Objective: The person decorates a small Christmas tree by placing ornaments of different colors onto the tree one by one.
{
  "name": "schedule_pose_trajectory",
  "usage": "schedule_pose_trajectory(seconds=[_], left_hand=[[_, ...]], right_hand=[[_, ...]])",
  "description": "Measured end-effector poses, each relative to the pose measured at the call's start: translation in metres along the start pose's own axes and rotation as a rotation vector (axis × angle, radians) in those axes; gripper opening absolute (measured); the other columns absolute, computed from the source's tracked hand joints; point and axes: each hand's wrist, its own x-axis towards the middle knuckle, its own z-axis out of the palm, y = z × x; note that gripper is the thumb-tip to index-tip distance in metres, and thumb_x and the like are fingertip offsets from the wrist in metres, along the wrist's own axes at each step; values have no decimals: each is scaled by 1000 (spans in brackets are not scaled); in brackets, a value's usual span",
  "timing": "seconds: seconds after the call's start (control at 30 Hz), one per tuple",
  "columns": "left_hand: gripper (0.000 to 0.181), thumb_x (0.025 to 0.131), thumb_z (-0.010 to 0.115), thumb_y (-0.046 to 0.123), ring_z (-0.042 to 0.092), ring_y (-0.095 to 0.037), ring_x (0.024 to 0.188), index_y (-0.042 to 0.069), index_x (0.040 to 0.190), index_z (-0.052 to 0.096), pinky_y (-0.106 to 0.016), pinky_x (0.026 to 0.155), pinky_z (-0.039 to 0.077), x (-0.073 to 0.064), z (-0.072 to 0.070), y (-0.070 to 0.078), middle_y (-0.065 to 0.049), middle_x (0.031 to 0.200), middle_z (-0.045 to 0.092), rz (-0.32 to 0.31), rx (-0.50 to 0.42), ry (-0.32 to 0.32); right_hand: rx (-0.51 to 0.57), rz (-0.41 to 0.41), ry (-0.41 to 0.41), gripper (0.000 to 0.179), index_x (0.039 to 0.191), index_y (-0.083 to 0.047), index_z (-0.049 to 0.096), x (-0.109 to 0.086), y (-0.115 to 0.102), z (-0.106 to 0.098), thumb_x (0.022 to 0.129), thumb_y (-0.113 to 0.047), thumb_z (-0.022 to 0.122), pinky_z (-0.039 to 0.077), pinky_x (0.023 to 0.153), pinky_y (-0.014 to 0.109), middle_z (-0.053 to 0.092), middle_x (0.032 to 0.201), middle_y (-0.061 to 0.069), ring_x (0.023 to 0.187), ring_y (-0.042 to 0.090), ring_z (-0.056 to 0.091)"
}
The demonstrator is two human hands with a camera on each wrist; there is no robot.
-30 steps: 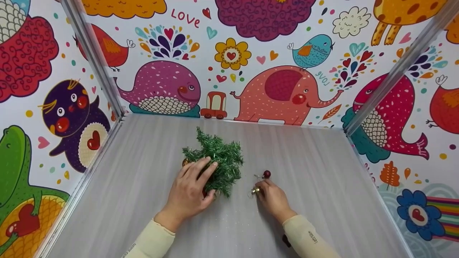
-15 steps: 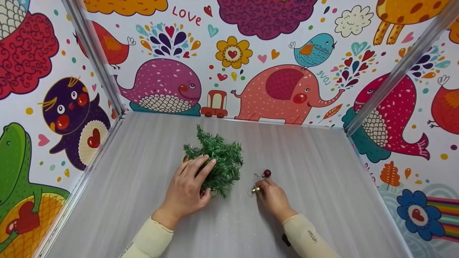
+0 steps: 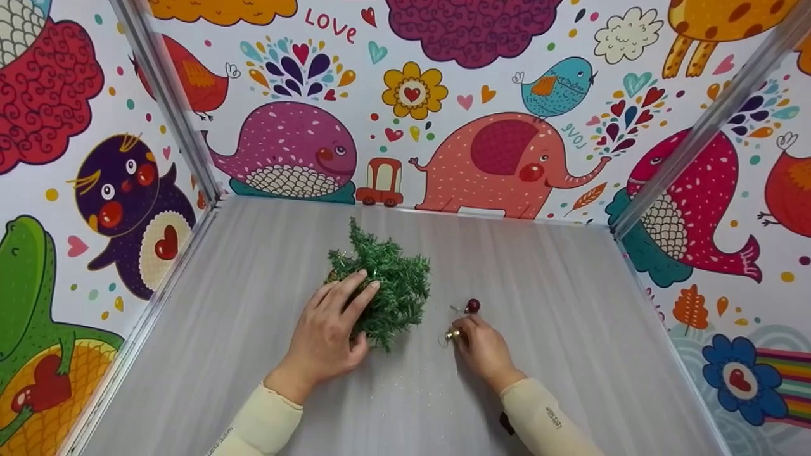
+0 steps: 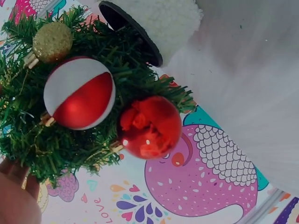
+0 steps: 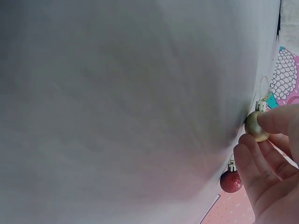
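A small green Christmas tree stands on the table left of centre. My left hand rests on its left side, fingers extended over the branches and thumb apart. In the left wrist view, a red-and-white ball, a shiny red ball and a glittery gold ball hang on the tree; the fingertips are hidden in its branches. My right hand pinches a small gold ball ornament with a cord loop, low over the table. Just beyond these fingers lies a dark red glittery ball ornament.
The grey table is bounded by printed cartoon walls at the back and sides, with metal posts at the corners. Specks of glitter dot the tabletop between the hands. A white base with a black rim shows beside the tree's branches.
The tree has turned a little, its tip shifting right, and the gold ornament at its left is now mostly hidden. My left hand has slid slightly left. The right hand holds almost still.
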Motion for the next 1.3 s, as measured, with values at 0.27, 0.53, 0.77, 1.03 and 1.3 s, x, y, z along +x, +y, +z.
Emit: schedule_pose_trajectory(seconds=[0.27, 0.53, 0.77, 1.03, 1.3], left_hand=[[86, 67, 66, 13, 49, -27, 131, 13, 150, 45, -44, 108, 34, 0, 0, -2, -15, 149, 45, 7, 2, 8], [85, 68, 68, 15, 46, -27, 134, 12, 150, 46, -44, 107, 35, -1, 2, -1, -14, 150, 44, 6, 8, 17], [83, 72, 68, 16, 44, -26, 136, 14, 152, 43, -46, 108, 34, -2, 0, 1, -14, 152, 43, -14, 16, -11], [86, 72, 67, 15, 43, -26, 137, 14, 153, 40, -45, 110, 32, -1, -2, 0, -13, 153, 41, -20, 18, -36], [86, 69, 65, 12, 45, -27, 135, 13, 152, 42, -47, 107, 35, -2, -2, -1, -13, 152, 42, -20, 23, -14]], right_hand=[[12, 3, -14, 14, 99, -7, 69, 1, 0, -1, 86, -5, 75, 57, 73, 37, 63, 98, 2, 84, 18, 67], [36, -3, -7, 16, 97, -7, 68, 2, 0, -1, 84, -3, 77, 57, 72, 38, 64, 97, 3, 83, 18, 67], [36, -7, 18, 15, 95, -8, 69, 1, 2, 1, 83, -5, 79, 56, 69, 37, 66, 93, 2, 81, 18, 67], [43, 14, 5, 14, 95, -7, 68, 1, 2, 1, 84, -5, 78, 56, 70, 37, 66, 92, 2, 81, 17, 67], [51, 23, -7, 16, 96, -7, 68, 0, 2, 0, 84, -4, 77, 56, 71, 38, 65, 92, 3, 82, 18, 66]])
